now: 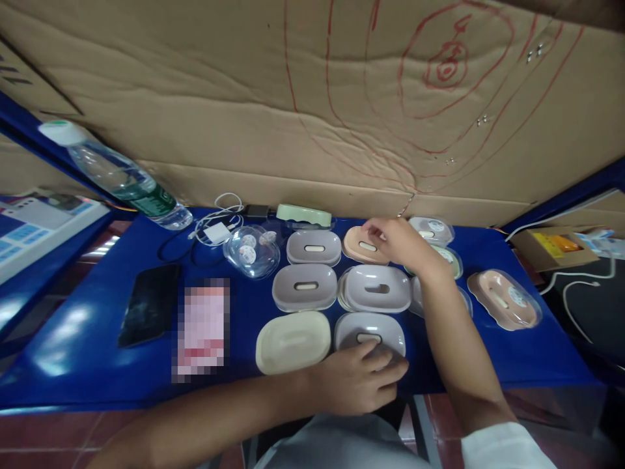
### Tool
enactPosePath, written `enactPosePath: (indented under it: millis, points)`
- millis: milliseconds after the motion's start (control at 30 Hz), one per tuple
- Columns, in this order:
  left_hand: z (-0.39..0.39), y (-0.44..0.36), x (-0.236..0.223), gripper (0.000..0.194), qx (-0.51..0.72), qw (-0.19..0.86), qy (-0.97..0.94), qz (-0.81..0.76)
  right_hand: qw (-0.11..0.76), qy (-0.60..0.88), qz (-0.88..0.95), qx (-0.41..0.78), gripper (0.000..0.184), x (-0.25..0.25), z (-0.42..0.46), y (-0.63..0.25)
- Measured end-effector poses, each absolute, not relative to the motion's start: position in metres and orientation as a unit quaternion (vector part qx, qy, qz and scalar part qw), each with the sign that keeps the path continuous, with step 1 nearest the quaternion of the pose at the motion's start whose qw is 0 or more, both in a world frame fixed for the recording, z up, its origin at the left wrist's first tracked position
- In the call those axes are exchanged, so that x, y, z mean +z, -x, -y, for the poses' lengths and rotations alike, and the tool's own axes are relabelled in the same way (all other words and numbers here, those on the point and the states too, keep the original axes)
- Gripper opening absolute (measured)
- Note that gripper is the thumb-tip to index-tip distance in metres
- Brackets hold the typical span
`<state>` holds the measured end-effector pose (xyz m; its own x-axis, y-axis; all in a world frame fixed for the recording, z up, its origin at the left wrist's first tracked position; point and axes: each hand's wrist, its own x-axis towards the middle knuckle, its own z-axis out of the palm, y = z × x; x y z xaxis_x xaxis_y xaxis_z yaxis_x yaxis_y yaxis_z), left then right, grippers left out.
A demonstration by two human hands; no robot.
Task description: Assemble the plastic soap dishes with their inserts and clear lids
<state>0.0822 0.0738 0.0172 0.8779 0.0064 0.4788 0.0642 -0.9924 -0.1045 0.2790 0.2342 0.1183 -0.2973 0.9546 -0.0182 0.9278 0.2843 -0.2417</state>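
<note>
While the right hand point(394, 242) arches over the peach soap dish point(355, 243) behind the central lavender soap dish point(375, 303), the left hand point(364, 379) curls over the front lavender soap dish point(370, 324) before it. Whether either grips cannot be told; rows probably ease reaching.

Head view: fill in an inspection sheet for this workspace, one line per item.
Surface: glossy blue tabletop, glare at left.
Job's things: front grey oval plastic dish with pale insert; peach oval plastic dish, also with insert; pale-green oval plastic dish beside the front grey one.
Clutter: clear plastic bottle with green label; flat black rectangular slab; pink pixelated rectangle.
Hands: left hand over the front grey dish; right hand at the peach dish; grip unclear for both.
Cables: tangled white cable beside small white block.
Surroundings: brown cardboard panel with red drawn curves behind; red-brown tiled floor below.
</note>
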Motion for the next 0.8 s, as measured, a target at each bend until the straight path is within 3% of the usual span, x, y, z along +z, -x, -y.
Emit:
enactPosePath:
  millis: [100, 300, 567, 700, 800]
  points:
    - [-0.074, -0.082, 0.015, 0.018, -0.246, 0.052, 0.968, 0.017, -0.026, 0.607, 0.786, 0.114, 0.025, 0.107, -0.23, -0.26]
    - [-0.073, -0.083, 0.013, 0.014, -0.241, 0.051, 0.969, 0.014, -0.043, 0.619, 0.778, 0.096, 0.028, 0.09, -0.241, -0.255]
    - [-0.073, -0.082, 0.014, 0.016, -0.237, 0.054, 0.97, 0.012, 0.032, 0.591, 0.802, 0.083, 0.044, 0.107, -0.241, -0.271]
    - [-0.075, -0.081, 0.018, 0.017, -0.237, 0.056, 0.97, 0.011, 0.129, 0.521, 0.838, 0.102, 0.043, 0.107, -0.244, -0.26]
    - [-0.075, -0.081, 0.019, 0.018, -0.24, 0.056, 0.969, 0.012, 0.156, 0.477, 0.857, 0.115, 0.039, 0.11, -0.244, -0.255]
